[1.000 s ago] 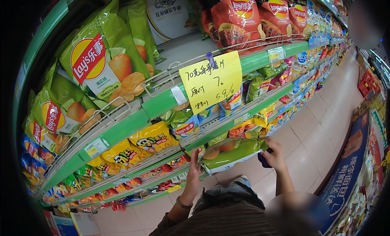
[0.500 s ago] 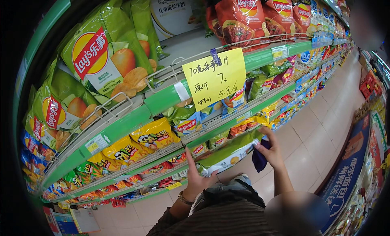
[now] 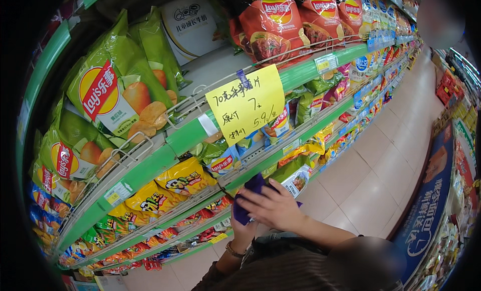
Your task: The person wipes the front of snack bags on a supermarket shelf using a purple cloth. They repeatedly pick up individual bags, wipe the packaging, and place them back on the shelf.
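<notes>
A green snack bag (image 3: 294,173) with a white, food-pictured end slants out beyond my hands in front of the shelves. My right hand (image 3: 276,207) lies across it from the right, fingers stretched over a purple cloth (image 3: 254,184) and pressing it onto the bag. Below and to the left, my left hand (image 3: 243,232) is at the bag's near end; its fingers are mostly hidden behind the cloth and my right hand. The cloth and right hand cover much of the bag.
Large green chip bags (image 3: 112,90) and red chip bags (image 3: 274,28) fill the upper shelf behind a wire rail. A yellow handwritten sign (image 3: 245,104) hangs from the green shelf edge (image 3: 188,136). Yellow snack bags (image 3: 185,176) sit lower. A tiled aisle (image 3: 366,165) runs along the right.
My right hand has let go of the bag's far end and moved left over it, bringing the purple cloth on top. The view has shifted slightly; the bag now points farther away.
</notes>
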A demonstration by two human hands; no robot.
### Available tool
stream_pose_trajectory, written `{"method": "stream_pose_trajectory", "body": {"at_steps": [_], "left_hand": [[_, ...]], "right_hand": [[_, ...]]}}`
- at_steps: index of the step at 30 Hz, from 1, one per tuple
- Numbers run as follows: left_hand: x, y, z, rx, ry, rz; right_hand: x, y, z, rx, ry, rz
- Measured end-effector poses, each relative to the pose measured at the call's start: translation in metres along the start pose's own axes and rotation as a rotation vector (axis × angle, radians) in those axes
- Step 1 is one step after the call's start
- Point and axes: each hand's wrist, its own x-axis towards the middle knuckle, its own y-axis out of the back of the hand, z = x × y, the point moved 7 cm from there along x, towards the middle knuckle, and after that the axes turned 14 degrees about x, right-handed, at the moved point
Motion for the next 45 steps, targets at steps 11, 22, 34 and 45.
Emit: {"method": "stream_pose_trajectory", "body": {"at_steps": [11,22,34,45], "left_hand": [[0.000,0.013,0.007,0.246,0.057,0.109],[-0.003,-0.009,-0.030,-0.114,0.205,0.128],[-0.005,0.024,-0.027,-0.168,0.340,0.250],[-0.006,-0.001,-0.028,-0.267,0.466,0.180]], "right_hand": [[-0.069,0.072,0.137,-0.046,-0.594,0.593],[-0.024,-0.009,-0.005,0.101,-0.092,-0.008],[-0.118,0.064,0.169,0.312,-0.693,0.665],[-0.042,-0.003,0.002,0.082,-0.155,-0.109]]}}
